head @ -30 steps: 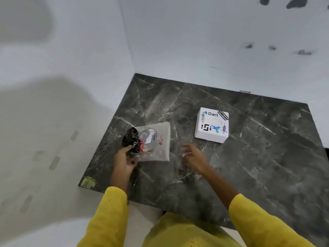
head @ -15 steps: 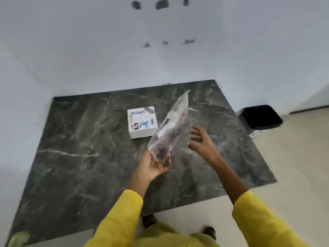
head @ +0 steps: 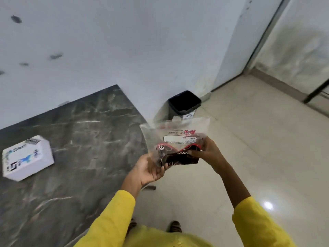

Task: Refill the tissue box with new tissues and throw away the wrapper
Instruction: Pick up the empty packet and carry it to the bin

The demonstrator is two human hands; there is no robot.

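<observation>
A clear plastic tissue wrapper [head: 175,139] with red and black print is held in the air past the table's right edge. My left hand [head: 148,169] grips its lower left corner. My right hand [head: 206,151] pinches its lower right part. The white tissue box [head: 26,157] with printed logos sits on the dark marble table [head: 85,139] at the far left. A black waste bin [head: 184,103] stands on the floor against the wall, beyond the wrapper.
Pale tiled floor [head: 258,157] spreads to the right of the table. A white wall runs behind the table and bin. A door frame [head: 263,32] stands at the upper right. My feet show below, near the table's edge.
The view has swung right, away from the table toward the bin. My right hand, open before, has taken hold of the wrapper, which now hangs over the floor.
</observation>
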